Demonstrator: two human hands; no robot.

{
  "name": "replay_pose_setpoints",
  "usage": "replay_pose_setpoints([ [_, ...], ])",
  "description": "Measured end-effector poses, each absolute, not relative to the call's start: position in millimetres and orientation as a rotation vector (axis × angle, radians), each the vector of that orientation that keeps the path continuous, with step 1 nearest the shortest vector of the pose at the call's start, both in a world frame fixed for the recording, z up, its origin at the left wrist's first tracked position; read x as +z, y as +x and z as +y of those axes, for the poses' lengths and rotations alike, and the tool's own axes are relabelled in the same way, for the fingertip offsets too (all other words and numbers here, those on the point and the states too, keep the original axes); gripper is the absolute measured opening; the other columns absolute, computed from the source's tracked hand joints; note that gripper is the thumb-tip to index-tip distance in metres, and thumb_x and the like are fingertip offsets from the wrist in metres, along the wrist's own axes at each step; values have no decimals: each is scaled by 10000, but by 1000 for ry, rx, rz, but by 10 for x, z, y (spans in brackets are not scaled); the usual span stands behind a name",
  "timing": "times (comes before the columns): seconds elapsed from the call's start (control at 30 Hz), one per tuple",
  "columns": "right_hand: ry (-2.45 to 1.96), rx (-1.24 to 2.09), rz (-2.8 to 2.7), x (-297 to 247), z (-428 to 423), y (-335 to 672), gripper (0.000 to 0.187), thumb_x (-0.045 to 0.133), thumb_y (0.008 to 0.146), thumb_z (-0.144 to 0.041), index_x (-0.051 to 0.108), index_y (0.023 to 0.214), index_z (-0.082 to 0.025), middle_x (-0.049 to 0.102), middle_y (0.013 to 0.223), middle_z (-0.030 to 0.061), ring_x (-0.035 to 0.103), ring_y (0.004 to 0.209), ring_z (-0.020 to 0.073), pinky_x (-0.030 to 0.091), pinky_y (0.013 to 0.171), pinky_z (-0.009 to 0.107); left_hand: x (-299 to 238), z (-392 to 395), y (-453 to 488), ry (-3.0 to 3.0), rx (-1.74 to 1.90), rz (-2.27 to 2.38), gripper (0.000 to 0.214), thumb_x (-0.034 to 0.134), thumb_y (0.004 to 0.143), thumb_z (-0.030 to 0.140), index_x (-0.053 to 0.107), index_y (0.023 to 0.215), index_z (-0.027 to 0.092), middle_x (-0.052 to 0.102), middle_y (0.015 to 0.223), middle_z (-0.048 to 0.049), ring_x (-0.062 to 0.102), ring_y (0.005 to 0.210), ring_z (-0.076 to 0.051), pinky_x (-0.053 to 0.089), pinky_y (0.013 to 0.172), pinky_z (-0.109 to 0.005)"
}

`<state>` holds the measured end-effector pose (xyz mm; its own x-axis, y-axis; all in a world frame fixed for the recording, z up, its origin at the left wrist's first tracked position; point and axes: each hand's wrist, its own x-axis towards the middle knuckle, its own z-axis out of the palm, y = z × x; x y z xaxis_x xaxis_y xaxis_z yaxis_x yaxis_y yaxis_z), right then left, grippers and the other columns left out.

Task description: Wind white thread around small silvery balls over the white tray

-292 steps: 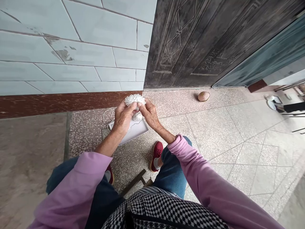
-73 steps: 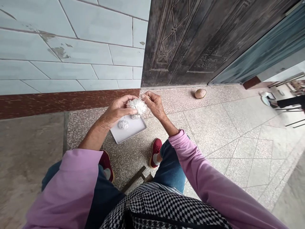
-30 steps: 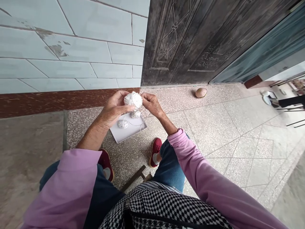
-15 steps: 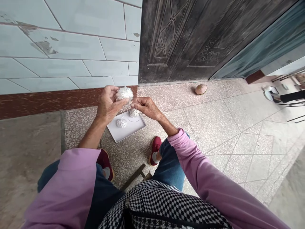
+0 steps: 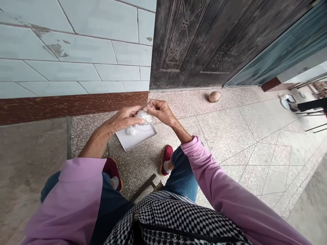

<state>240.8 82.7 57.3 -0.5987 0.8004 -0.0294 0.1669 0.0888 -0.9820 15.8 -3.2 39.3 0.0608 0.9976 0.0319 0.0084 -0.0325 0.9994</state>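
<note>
A fluffy white pompom (image 5: pixel 145 117) is gripped in my left hand (image 5: pixel 122 119), its thumb below and its fingers behind. My right hand (image 5: pixel 163 112) is closed in a pinch at the pompom's upper edge; whatever lies between thumb and forefinger is too small to make out. Beneath both hands, a shallow white tray (image 5: pixel 125 142) rests on the floor. Inside it sits a small white ball of yarn (image 5: pixel 131 130), and a thin dark curved strand (image 5: pixel 145 130) lies to its right. The pompom and hands hide the tray's far part.
A rounded pinkish object (image 5: pixel 215 96) lies on the speckled floor by the dark carved door (image 5: pixel 184 51). The tiled wall (image 5: pixel 76 71) rises behind the tray. Red shoes (image 5: pixel 167 158) stand on the near side, with a wooden piece (image 5: pixel 144 189) between the legs.
My left hand has turned and brought the pompom down and to the right, in front of the tray's far side. My right hand has shifted slightly up and now meets the pompom's edge.
</note>
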Motion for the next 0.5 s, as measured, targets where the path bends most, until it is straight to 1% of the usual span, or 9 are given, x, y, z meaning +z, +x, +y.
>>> replay_pose_setpoints([
  [0.03, -942, 1546, -1838, 565, 825, 2400, 736, 1164, 1034, -630, 579, 746, -289, 417, 732, -42, 415, 795, 205, 383, 739, 385, 429, -59, 156, 1261, 1078, 1164, 467, 1124, 755, 326, 965, 1188, 251, 867, 964, -68, 819, 830, -306, 687, 724, -391],
  [0.1, -930, 1529, -1822, 553, 836, 2392, 729, 1191, 1000, -606, 573, 775, -289, 409, 749, -44, 411, 786, 211, 380, 706, 372, 490, -98, 169, 1217, 985, 1163, 547, 1099, 800, 380, 961, 1316, 258, 898, 1092, -87, 843, 901, -311, 708, 745, -391],
  [0.17, -914, 1503, -1803, 540, 860, 2389, 710, 1182, 1012, -601, 580, 803, -289, 427, 770, -39, 404, 787, 212, 382, 700, 364, 513, -114, 209, 1163, 1046, 1175, 628, 1103, 810, 440, 950, 1387, 248, 906, 1177, -101, 845, 916, -301, 711, 738, -382],
  [0.2, -904, 1494, -1796, 531, 872, 2386, 708, 1173, 1024, -605, 578, 808, -288, 433, 776, -37, 396, 787, 210, 383, 703, 363, 507, -114, 238, 1139, 1093, 1192, 638, 1112, 802, 469, 949, 1375, 242, 903, 1185, -100, 834, 899, -284, 702, 722, -368],
  [0.27, -891, 1493, -1797, 508, 887, 2374, 722, 1164, 1032, -619, 563, 806, -289, 430, 776, -36, 389, 787, 207, 381, 708, 362, 470, -103, 299, 1086, 1169, 1236, 610, 1133, 762, 496, 943, 1277, 228, 885, 1132, -91, 794, 842, -242, 673, 685, -336],
  [0.37, -918, 1500, -1806, 471, 888, 2343, 755, 1170, 1010, -651, 536, 800, -296, 384, 752, -44, 397, 784, 211, 371, 691, 360, 401, -79, 368, 984, 1239, 1250, 597, 1155, 698, 453, 915, 1183, 200, 860, 1030, -78, 766, 806, -218, 646, 685, -318],
  [0.5, -912, 1518, -1782, 442, 886, 2322, 753, 1152, 1030, -658, 537, 800, -289, 378, 749, -49, 381, 783, 202, 383, 703, 350, 370, -50, 402, 857, 1277, 1193, 606, 1191, 625, 415, 907, 1114, 194, 867, 997, -73, 792, 826, -222, 657, 714, -317],
])
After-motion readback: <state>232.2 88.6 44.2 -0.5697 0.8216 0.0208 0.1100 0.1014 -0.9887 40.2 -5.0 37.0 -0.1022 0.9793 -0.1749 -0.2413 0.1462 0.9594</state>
